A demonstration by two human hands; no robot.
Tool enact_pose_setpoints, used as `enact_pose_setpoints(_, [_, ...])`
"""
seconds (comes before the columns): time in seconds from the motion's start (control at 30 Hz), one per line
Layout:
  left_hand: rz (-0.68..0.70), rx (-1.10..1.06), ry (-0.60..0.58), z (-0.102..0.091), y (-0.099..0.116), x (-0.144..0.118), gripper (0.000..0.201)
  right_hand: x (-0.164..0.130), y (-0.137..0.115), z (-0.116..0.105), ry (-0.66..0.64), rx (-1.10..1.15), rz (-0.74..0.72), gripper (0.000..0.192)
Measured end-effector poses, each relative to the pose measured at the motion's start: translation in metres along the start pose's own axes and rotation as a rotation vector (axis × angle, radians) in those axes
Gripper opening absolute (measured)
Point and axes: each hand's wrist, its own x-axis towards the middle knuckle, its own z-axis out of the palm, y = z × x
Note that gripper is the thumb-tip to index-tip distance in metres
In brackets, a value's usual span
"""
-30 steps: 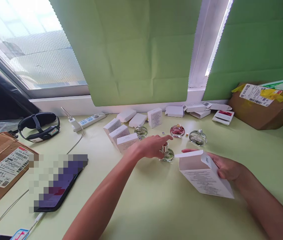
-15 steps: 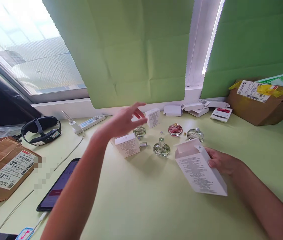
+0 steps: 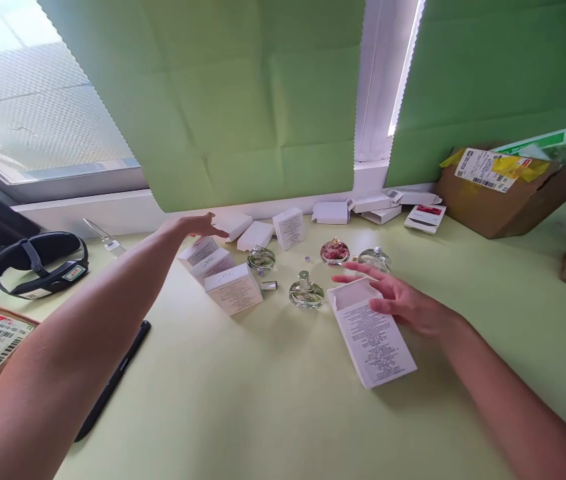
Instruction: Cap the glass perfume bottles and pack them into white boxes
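My left hand [image 3: 200, 227] reaches to the far left with fingers apart, beside the white cartons [image 3: 231, 225] near the window ledge; it holds nothing I can see. On the right, my right hand [image 3: 403, 300] spreads its fingers over a printed white box [image 3: 371, 337], the thumb touching or close to its upper face. Between the hands stand a clear perfume bottle [image 3: 306, 293] with a silver cap, a greenish bottle [image 3: 261, 259], a red bottle [image 3: 335, 252] and another clear bottle [image 3: 374, 259], partly behind my right fingers.
Several printed white boxes [image 3: 234, 290] form a row at left. A loose silver cap [image 3: 269, 286] lies beside them. Flattened cartons [image 3: 331, 213] line the back. Cardboard boxes [image 3: 493, 200] flank both sides. A black headset [image 3: 37, 265] and a phone [image 3: 113, 387] are at left.
My left hand has moved away to the far left, toward the back cartons. My right fingers have spread from their grip on the white box, now lower on the table. The view has shifted right.
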Motion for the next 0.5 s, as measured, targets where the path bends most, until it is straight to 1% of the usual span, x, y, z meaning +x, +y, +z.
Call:
enact_pose_setpoints(0.1, [-0.047,0.004,-0.036,0.002,-0.007,0.013,0.141,0.007,-0.001,0.010,0.129,-0.136,-0.121,0.064])
enact_pose_setpoints(0.17, [-0.040,0.007,-0.023,0.003,-0.007,0.016,0.142,0.011,0.000,0.014,0.168,-0.253,-0.158,0.057])
enact_pose_setpoints(0.3, [0.020,-0.004,0.033,0.006,0.003,0.011,0.120,0.013,0.005,0.020,0.209,-0.537,-0.108,0.036])
enact_pose_setpoints(0.33, [0.022,-0.008,0.032,0.006,0.007,0.009,0.118,0.013,0.006,0.021,0.222,-0.605,-0.095,0.031])
enact_pose_setpoints(0.4, [-0.006,-0.023,-0.005,0.005,0.014,0.005,0.121,0.014,0.007,0.022,0.240,-0.695,-0.087,0.024])
enact_pose_setpoints(0.5, [-0.040,-0.045,-0.081,0.001,0.024,0.003,0.126,0.016,0.008,0.024,0.258,-0.734,-0.138,0.019])
